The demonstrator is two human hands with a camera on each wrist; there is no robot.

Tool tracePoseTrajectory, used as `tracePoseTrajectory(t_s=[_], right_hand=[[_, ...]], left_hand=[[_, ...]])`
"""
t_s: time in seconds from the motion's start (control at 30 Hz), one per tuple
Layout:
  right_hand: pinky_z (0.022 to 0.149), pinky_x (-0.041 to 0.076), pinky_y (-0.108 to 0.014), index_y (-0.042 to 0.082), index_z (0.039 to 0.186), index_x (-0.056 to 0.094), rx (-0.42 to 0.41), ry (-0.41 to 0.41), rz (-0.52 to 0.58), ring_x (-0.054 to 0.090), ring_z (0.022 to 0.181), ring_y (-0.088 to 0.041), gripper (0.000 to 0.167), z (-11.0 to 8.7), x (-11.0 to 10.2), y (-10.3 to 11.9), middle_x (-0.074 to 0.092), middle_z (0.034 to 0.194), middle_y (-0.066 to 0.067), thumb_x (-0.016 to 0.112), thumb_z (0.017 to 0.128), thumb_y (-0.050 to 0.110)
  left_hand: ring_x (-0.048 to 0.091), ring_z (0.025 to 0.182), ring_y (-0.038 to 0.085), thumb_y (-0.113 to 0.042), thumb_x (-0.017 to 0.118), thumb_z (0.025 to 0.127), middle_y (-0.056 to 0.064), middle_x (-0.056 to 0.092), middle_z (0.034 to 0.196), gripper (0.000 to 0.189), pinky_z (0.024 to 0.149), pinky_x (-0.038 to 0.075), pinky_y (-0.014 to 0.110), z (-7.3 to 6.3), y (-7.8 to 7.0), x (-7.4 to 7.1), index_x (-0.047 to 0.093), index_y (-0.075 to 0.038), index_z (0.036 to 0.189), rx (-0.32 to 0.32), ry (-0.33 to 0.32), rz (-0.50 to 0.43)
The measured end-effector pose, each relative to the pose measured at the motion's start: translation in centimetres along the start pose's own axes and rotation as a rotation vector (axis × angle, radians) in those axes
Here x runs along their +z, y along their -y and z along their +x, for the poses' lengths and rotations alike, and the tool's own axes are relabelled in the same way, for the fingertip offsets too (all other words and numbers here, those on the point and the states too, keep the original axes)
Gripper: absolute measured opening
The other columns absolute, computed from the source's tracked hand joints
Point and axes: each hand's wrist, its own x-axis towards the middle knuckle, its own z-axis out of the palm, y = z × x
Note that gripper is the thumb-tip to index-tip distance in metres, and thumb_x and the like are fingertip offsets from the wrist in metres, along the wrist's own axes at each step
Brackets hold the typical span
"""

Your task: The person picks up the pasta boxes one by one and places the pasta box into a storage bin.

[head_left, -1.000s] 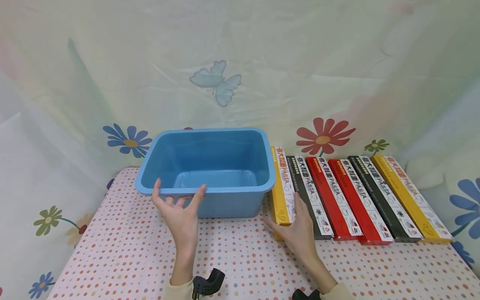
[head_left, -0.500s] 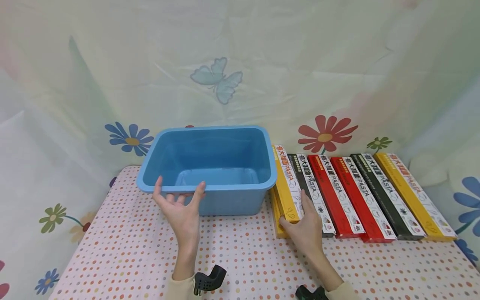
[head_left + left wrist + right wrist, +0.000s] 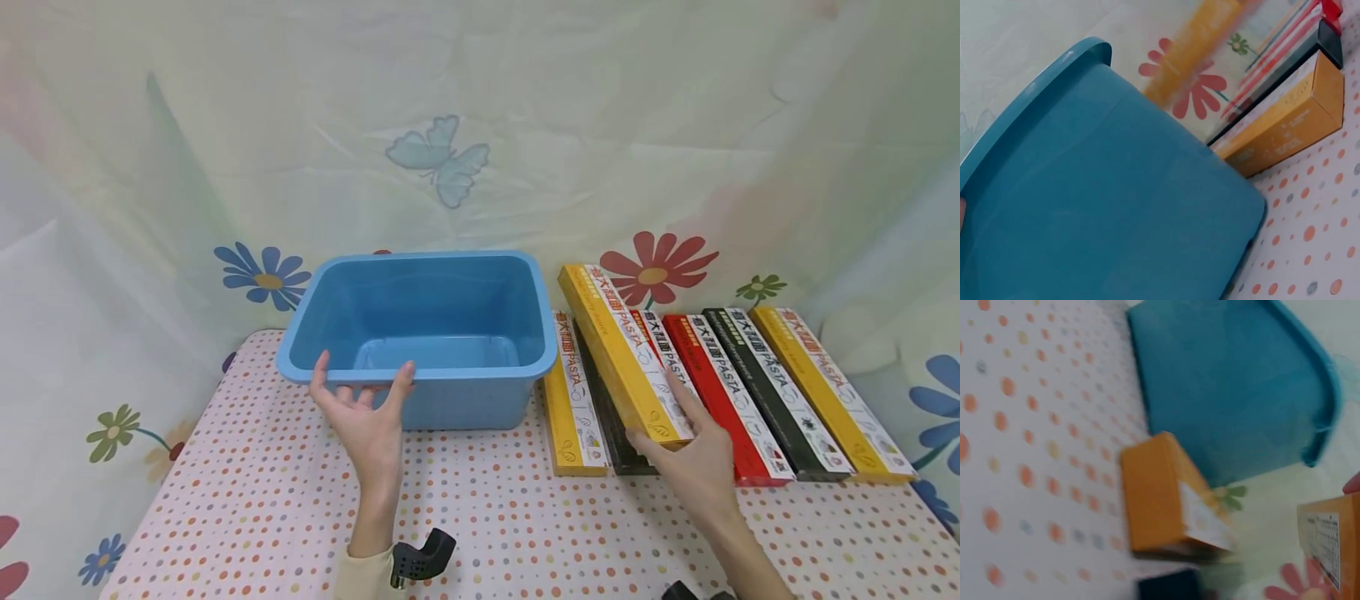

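Note:
A blue plastic tub (image 3: 457, 404) stands left of a row of pasta boxes. My left hand (image 3: 367, 429) holds its front rim, thumb and one finger reaching over the edge and the other fingers bent beneath. In my right hand (image 3: 697, 462) is a yellow pasta box (image 3: 626, 358), gripped at its near end and raised over the black box (image 3: 618, 433) and a red one. Its far end tilts up toward the backdrop. Another yellow box (image 3: 573, 400) lies on the table beside the tub. The right wrist view shows the held box (image 3: 1329, 540) at its right edge, with one fingertip.
Further right lie a red pasta box (image 3: 723, 400), a black one (image 3: 780, 400) and a yellow one (image 3: 832, 400), side by side. The dotted tablecloth (image 3: 247, 500) covers the table, and a floral curtain (image 3: 300, 125) hangs close behind.
My right hand has lifted the top yellow pasta box off the one below and carried it right, over the neighbouring boxes. My left hand stays on the tub's rim.

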Motion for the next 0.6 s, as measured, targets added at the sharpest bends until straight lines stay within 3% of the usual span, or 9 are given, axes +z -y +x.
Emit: tracePoseTrajectory(t_s=[0.1, 0.27, 0.47, 0.6], right_hand=[[0.076, 0.043, 0.002, 0.016, 0.163, 0.037, -0.127, -0.014, 0.010, 0.047, 0.110, -0.007, 0.092, 0.5, -2.0, 1.0, 0.044, 0.158, -0.021, 0.082, 0.085, 0.000], [0.084, 0.051, -0.001, 0.014, 0.161, 0.042, -0.368, 0.040, 0.052, 0.050, 0.114, -0.002, 0.096, 2.1, -4.0, 3.7, 0.045, 0.161, -0.014, 0.084, 0.078, -0.011], [0.080, 0.056, -0.007, 0.015, 0.160, 0.045, -0.529, 0.232, 0.064, 0.049, 0.117, -0.009, 0.096, 4.8, -4.0, 7.9, 0.048, 0.156, -0.013, 0.086, 0.075, -0.008], [0.079, 0.059, -0.011, 0.013, 0.160, 0.044, -0.571, 0.394, 0.055, 0.050, 0.115, -0.014, 0.092, 6.8, -2.9, 10.7, 0.051, 0.153, -0.016, 0.085, 0.079, -0.002]], left_hand=[[0.064, 0.101, 0.036, 0.003, 0.083, 0.086, 0.022, 0.038, 0.144, 0.099, 0.083, 0.068, 0.042, 0.0, 0.1, 0.0, 0.023, -0.019, 0.160, 0.002, 0.000, -0.001], [0.065, 0.101, 0.036, 0.004, 0.083, 0.086, 0.024, 0.040, 0.142, 0.099, 0.082, 0.068, 0.041, 0.2, 0.0, 0.0, 0.023, -0.018, 0.160, 0.021, -0.002, 0.006], [0.063, 0.110, 0.042, 0.002, 0.084, 0.085, 0.024, 0.040, 0.145, 0.098, 0.081, 0.068, 0.040, 0.2, 0.1, 0.0, 0.024, -0.018, 0.160, 0.016, -0.003, 0.006], [0.064, 0.106, 0.038, 0.002, 0.085, 0.085, 0.024, 0.041, 0.143, 0.098, 0.081, 0.068, 0.040, -0.1, 0.3, 0.1, 0.024, -0.018, 0.160, 0.005, -0.006, 0.011]])
